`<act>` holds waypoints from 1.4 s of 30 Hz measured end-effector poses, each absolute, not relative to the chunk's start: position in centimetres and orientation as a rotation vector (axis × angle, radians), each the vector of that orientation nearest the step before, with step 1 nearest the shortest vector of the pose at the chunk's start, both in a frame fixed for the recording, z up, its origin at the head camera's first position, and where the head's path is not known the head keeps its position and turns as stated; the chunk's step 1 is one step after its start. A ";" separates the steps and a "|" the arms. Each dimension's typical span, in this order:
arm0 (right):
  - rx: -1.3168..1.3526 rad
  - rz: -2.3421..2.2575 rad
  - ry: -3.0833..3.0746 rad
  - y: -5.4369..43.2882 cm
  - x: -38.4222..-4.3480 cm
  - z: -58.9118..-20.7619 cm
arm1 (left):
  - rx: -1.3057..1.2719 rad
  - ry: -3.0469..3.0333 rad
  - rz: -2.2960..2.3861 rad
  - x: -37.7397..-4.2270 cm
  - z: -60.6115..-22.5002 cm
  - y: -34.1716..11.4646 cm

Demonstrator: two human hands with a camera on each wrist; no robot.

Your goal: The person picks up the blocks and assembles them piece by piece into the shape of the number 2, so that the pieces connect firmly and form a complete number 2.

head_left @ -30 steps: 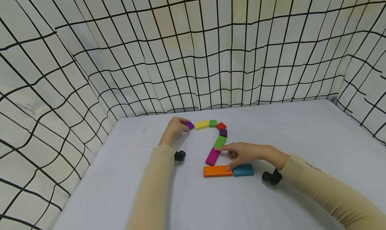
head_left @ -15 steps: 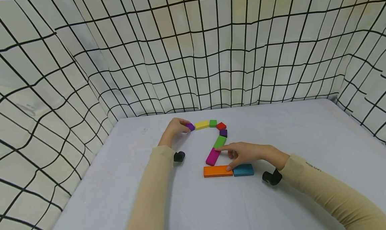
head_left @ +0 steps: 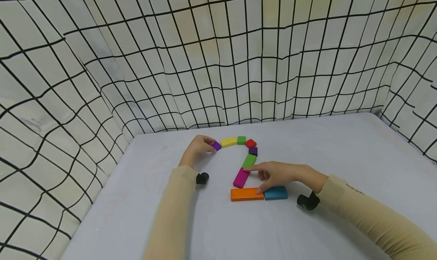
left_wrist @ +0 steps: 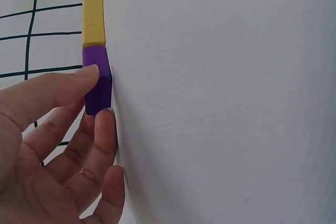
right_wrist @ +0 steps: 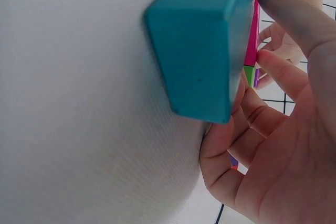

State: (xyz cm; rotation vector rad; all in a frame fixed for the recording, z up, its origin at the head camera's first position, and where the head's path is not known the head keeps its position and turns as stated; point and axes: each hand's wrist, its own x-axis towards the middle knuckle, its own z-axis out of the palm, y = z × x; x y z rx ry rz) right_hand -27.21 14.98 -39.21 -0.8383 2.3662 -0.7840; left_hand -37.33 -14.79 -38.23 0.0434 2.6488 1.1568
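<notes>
My left hand (head_left: 199,146) pinches a purple block (head_left: 216,146) at the far left end of a curved row of blocks. In the left wrist view the thumb lies on that purple block (left_wrist: 97,85), whose end meets the yellow block (left_wrist: 94,14). My right hand (head_left: 283,173) stretches its index fingertip onto the magenta block (head_left: 241,177) and its thumb onto the orange block (head_left: 244,194). Its other fingers are bent under the palm. Beside the orange one lies a blue block (head_left: 275,193), large in the right wrist view.
Along the row after the yellow block come a green block (head_left: 241,140), a red block (head_left: 250,143), a dark purple block (head_left: 253,151) and a longer light green block (head_left: 249,161). A white cloth covers the table (head_left: 136,199). Black netting (head_left: 218,63) over white sheets encloses the back and sides.
The purple block has shifted slightly right and nearer to me with my left hand, closing toward the yellow block. My right hand has stayed in place.
</notes>
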 end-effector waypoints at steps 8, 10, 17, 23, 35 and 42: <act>-0.844 -0.794 2.362 14.9 -27.2 -39.3 | 0.041 2.657 1.155 -37.1 -38.1 -14.6; -0.844 -0.792 2.364 14.9 -27.2 -39.3 | 0.040 2.660 1.151 -37.1 -38.0 -14.5; -0.842 -0.792 2.363 14.9 -27.2 -39.1 | 0.020 2.658 1.155 -37.2 -38.0 -14.4; -0.837 -0.788 2.360 14.7 -27.1 -39.0 | 0.012 2.656 1.145 -37.2 -38.0 -14.5; -0.850 -0.758 2.362 14.6 -27.4 -38.8 | 0.048 2.636 1.172 -37.1 -38.0 -15.6; -0.841 -0.727 2.392 15.3 -27.8 -38.3 | 0.128 2.711 1.125 -36.1 -37.9 -16.6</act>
